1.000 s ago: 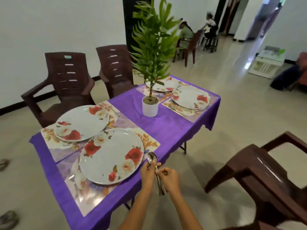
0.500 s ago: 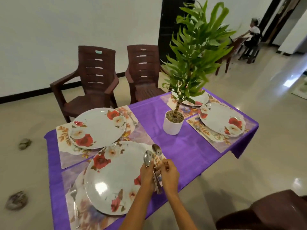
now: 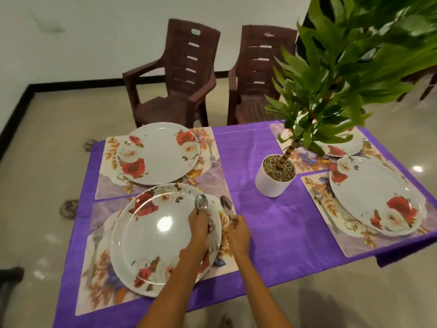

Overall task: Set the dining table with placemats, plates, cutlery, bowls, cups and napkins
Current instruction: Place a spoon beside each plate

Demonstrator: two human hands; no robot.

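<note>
My left hand (image 3: 198, 224) grips a spoon (image 3: 201, 202), fingers curled round its handle, bowl up over the near floral plate (image 3: 151, 235). My right hand (image 3: 238, 232) pinches a second spoon (image 3: 226, 204) lying on the placemat (image 3: 227, 254) just right of that plate, on the purple-clothed surface (image 3: 272, 221).

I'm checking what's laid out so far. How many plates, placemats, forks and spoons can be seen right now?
Plates: 4
Placemats: 4
Forks: 3
Spoons: 2
Total: 13
</note>
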